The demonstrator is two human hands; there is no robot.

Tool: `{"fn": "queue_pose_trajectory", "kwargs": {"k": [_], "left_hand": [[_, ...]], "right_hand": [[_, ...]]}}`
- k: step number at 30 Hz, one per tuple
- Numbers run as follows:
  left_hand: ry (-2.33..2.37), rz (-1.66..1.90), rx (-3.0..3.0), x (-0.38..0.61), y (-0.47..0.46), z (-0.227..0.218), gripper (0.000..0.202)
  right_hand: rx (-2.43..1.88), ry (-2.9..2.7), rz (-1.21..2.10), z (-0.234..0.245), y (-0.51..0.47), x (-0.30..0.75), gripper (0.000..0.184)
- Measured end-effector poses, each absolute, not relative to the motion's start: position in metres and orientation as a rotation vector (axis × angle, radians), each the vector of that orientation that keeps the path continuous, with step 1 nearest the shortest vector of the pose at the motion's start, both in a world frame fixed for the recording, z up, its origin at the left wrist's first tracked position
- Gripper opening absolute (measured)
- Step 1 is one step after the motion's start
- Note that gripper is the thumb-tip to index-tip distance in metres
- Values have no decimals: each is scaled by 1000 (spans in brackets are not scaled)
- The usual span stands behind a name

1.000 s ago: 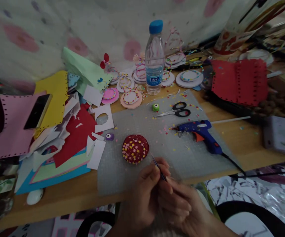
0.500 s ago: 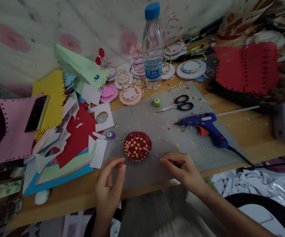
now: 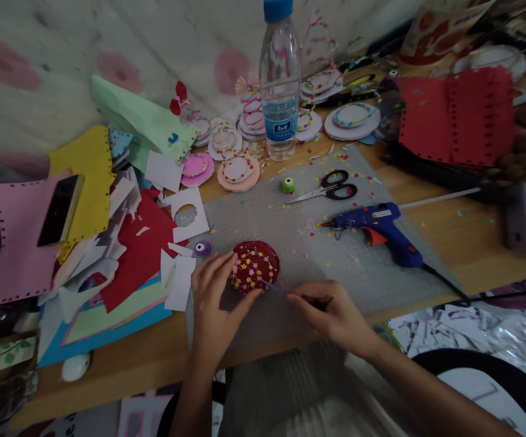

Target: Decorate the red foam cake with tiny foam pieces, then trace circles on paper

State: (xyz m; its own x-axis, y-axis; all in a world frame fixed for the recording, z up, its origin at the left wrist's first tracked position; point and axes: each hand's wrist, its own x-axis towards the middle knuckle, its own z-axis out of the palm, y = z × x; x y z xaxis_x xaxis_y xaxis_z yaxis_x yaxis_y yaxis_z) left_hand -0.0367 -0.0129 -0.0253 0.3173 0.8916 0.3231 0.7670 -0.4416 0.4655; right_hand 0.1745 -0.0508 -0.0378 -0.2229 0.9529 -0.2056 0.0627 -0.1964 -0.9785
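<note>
A dark red round piece covered with small yellow and pink stars lies on the grey cutting mat. My left hand grips its near left edge, fingers on the left side and thumb along the front. Between the thumb and fingers of my right hand is a thin, pale purple stick; its tip reaches the right front of the starred piece. Whether the tip touches the surface I cannot tell. A small purple craft punch sits just beyond my left hand.
Black-handled scissors, a green punch and a blue glue gun with its cord lie on the mat among paper bits. A water bottle stands behind, near decorated paper discs. Coloured paper scraps pile up at left.
My left hand has moved forward and right from beside the red piece onto its edge. The purple stick in my right hand has shifted slightly left, towards the piece's front.
</note>
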Motion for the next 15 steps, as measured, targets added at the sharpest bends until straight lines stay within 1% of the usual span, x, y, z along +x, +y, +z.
{"fn": "queue_pose_trajectory", "kwargs": {"k": [4, 8, 15], "left_hand": [[1474, 851, 2366, -37, -12, -27, 47], [1465, 873, 2350, -36, -11, -27, 44], [1467, 880, 2308, -36, -12, -27, 47]], "right_hand": [[-1279, -1318, 1526, -39, -51, 174, 43], [-1298, -1302, 1527, -40, -51, 173, 43], [-1299, -1308, 1525, -39, -51, 173, 41]]}}
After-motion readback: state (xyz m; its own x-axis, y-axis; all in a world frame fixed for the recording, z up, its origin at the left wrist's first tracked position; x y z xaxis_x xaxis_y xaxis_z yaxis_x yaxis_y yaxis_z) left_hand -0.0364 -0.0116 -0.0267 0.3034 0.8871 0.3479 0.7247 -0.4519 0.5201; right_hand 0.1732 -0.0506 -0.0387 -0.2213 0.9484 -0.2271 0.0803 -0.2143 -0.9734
